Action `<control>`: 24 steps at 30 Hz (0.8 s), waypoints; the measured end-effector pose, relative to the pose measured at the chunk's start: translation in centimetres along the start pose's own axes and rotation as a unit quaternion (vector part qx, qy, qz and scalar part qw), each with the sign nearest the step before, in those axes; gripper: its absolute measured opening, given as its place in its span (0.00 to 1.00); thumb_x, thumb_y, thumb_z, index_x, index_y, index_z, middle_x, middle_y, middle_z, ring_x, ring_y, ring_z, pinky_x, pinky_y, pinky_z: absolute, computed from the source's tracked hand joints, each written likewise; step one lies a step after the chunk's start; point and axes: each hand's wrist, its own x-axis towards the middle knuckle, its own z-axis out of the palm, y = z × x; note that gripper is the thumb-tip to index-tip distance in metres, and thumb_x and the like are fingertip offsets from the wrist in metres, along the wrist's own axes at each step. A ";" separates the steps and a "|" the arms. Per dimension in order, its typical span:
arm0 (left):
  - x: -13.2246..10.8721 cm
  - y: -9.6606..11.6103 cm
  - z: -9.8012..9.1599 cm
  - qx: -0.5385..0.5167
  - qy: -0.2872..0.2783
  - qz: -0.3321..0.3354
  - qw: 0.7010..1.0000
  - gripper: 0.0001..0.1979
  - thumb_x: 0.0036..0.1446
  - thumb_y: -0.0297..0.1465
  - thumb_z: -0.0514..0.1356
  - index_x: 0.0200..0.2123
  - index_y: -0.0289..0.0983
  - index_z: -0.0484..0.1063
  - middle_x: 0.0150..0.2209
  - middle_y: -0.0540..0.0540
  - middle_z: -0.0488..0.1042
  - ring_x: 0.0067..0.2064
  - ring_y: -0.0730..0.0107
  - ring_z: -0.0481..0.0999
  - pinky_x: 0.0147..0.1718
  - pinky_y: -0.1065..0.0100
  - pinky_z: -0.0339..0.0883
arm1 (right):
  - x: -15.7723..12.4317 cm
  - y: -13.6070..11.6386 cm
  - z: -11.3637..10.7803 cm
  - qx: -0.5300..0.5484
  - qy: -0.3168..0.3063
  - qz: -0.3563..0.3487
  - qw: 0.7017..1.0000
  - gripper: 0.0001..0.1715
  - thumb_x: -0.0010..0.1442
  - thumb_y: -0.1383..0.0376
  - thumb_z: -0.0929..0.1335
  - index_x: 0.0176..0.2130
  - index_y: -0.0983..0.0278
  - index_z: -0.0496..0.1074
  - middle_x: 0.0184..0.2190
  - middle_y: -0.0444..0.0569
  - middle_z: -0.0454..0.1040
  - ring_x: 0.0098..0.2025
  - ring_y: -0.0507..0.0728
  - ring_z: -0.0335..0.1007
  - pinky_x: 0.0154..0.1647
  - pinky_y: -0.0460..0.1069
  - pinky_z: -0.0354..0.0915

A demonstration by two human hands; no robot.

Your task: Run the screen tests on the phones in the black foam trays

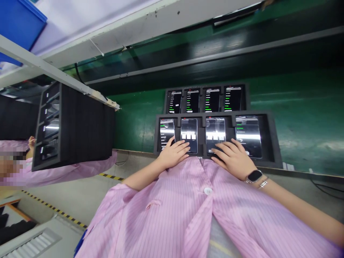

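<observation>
Several smartphones lie face up with lit screens in a dark foam tray (274,143) at the bench's near edge. My left hand (174,154) rests on this tray, fingers spread, over the leftmost phone (167,130) and the lower part of the phone beside it (189,127). Fingers apart, my right hand (236,157) reaches over the third phone (215,129) and the lower left of the rightmost phone (249,138). Neither hand grips anything. Behind sits a second foam tray (245,98) of phones showing green and white text lines, such as this phone (212,100).
A tall stack of black foam trays (86,129) stands at the left, with another person's arm in a pink sleeve (80,173) beside it. Above the green bench (301,132) run a metal rail (215,53) and a shelf edge (150,21). A blue bin (21,21) is upper left.
</observation>
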 end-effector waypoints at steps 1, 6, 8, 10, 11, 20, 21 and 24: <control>0.0 0.0 0.1 0.001 0.003 0.002 1.000 0.19 0.76 0.40 0.53 0.60 0.40 0.75 0.63 0.45 0.75 0.67 0.58 0.71 0.74 0.40 0.48 | 0.0 0.0 0.0 -0.003 0.000 -0.002 1.000 0.19 0.73 0.54 0.65 0.49 0.61 0.80 0.51 0.53 0.78 0.55 0.65 0.68 0.69 0.65 0.55; -0.1 -0.1 0.2 -0.004 0.005 0.004 1.000 0.18 0.75 0.40 0.53 0.60 0.41 0.74 0.63 0.44 0.76 0.67 0.59 0.71 0.75 0.40 0.45 | -0.1 0.1 0.1 -0.004 0.007 -0.011 1.000 0.19 0.73 0.54 0.65 0.50 0.63 0.80 0.51 0.55 0.78 0.55 0.65 0.69 0.69 0.66 0.55; -0.2 -0.2 0.2 -0.010 0.003 -0.008 1.000 0.19 0.75 0.41 0.54 0.62 0.43 0.73 0.64 0.44 0.74 0.69 0.57 0.69 0.75 0.40 0.44 | -0.1 0.0 0.1 -0.004 0.009 -0.003 1.000 0.20 0.73 0.54 0.65 0.52 0.64 0.79 0.54 0.57 0.77 0.57 0.66 0.68 0.69 0.66 0.55; -0.1 -0.2 0.3 -0.012 0.021 -0.052 0.998 0.24 0.72 0.46 0.56 0.66 0.43 0.69 0.68 0.42 0.70 0.72 0.51 0.63 0.74 0.37 0.43 | -0.1 -0.1 0.2 -0.004 0.017 0.017 1.000 0.25 0.73 0.52 0.64 0.58 0.64 0.76 0.60 0.59 0.73 0.61 0.68 0.66 0.70 0.67 0.55; -0.1 -0.2 0.4 -0.011 0.038 -0.087 0.995 0.28 0.71 0.49 0.57 0.67 0.43 0.67 0.70 0.40 0.66 0.74 0.47 0.59 0.74 0.35 0.43 | 0.0 -0.2 0.2 -0.003 0.024 0.028 0.999 0.28 0.73 0.51 0.64 0.62 0.65 0.72 0.63 0.61 0.70 0.64 0.69 0.64 0.70 0.68 0.54; 0.7 0.5 0.9 0.011 0.078 -0.184 0.980 0.31 0.67 0.53 0.59 0.67 0.45 0.68 0.75 0.37 0.54 0.76 0.30 0.47 0.70 0.25 0.42 | 0.4 -0.6 0.2 0.025 0.021 0.071 0.997 0.43 0.72 0.46 0.60 0.75 0.65 0.49 0.66 0.65 0.66 0.71 0.74 0.56 0.72 0.75 0.47; 0.4 0.5 0.7 0.013 0.087 -0.189 0.978 0.31 0.66 0.53 0.59 0.66 0.46 0.69 0.75 0.37 0.54 0.76 0.30 0.47 0.70 0.26 0.42 | 0.0 -0.4 -0.1 0.026 0.036 0.088 0.995 0.44 0.72 0.46 0.62 0.75 0.64 0.49 0.67 0.65 0.65 0.71 0.75 0.56 0.71 0.75 0.48; -1.2 0.3 0.3 0.011 0.142 -0.225 0.964 0.32 0.66 0.52 0.60 0.68 0.46 0.66 0.76 0.37 0.52 0.77 0.33 0.45 0.71 0.27 0.40 | -2.0 0.6 -1.4 0.006 0.078 0.169 0.983 0.44 0.69 0.49 0.66 0.75 0.63 0.52 0.68 0.66 0.63 0.70 0.78 0.55 0.70 0.78 0.47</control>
